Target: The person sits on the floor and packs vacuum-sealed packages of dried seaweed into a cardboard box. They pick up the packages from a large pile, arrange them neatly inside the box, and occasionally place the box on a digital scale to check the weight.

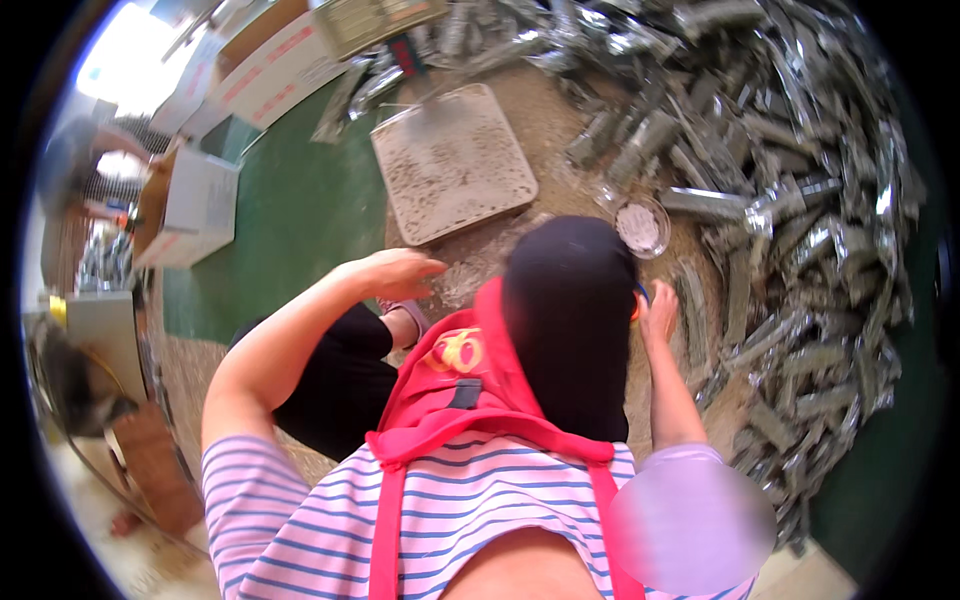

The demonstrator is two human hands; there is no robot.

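Note:
My left hand [408, 270] hangs open over the floor in front of the square, speckled weighing platform [455, 150], fingers loosely bent with nothing in them. My right hand [655, 310] is beside my raised black-clad knee [565, 290], fingers curled on a small blue and orange object [638, 305], mostly hidden behind the knee. Just beyond that hand lies a round clear dish [640, 228] with whitish contents. My red apron [460, 410] lies across my lap.
Long silvery plastic-wrapped bundles [790, 200] are heaped along the right and back. Cardboard boxes [270, 80] [195, 205] stand at back left on green flooring [280, 200]. At the far left are another person [80, 170], a grey metal unit [100, 340] and a wooden block [150, 460].

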